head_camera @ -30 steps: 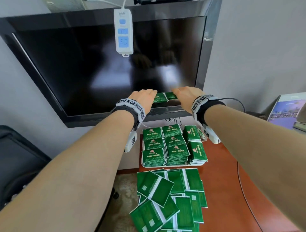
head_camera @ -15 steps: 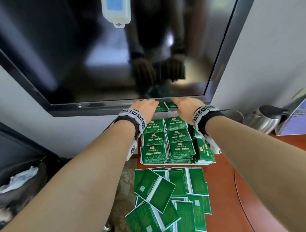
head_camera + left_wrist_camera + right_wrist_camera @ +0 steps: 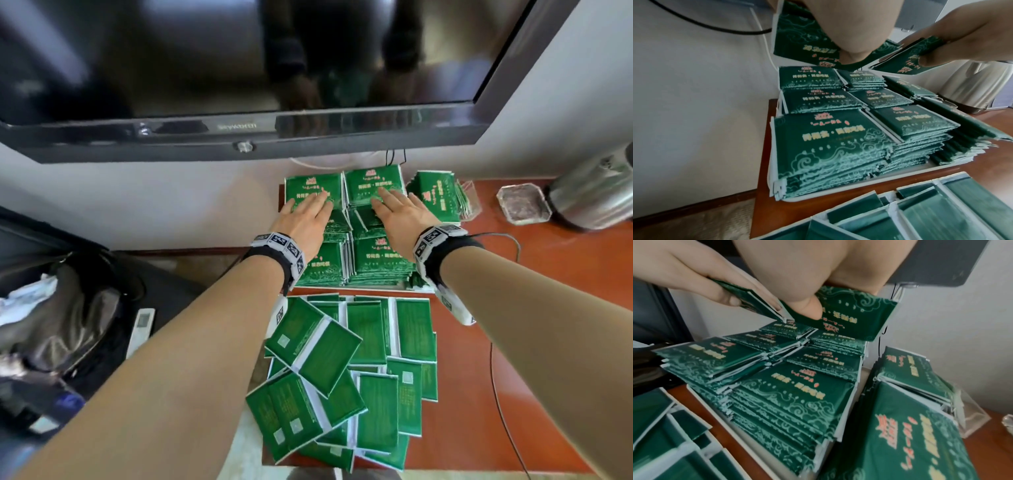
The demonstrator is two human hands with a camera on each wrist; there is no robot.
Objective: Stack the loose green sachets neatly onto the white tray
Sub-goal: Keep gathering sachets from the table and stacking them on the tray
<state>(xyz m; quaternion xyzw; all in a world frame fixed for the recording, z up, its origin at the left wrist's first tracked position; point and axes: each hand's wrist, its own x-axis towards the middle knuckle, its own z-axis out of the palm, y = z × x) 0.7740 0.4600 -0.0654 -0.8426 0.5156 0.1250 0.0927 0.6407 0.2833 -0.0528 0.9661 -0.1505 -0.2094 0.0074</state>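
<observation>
Tray (image 3: 859, 186) at 12 o'clock holds several stacks; left hand (image 3: 305, 219) and right hand (image 3: 400, 214) each pinch sachets (image 3: 803, 48); loose pile (image 3: 346, 370) at 6 o'clock remains.

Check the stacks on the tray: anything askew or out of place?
Yes. The right-hand stacks lean outward, fanned over the white tray's edge, sachets turned sideways. The other stacks sit fairly square.
</observation>
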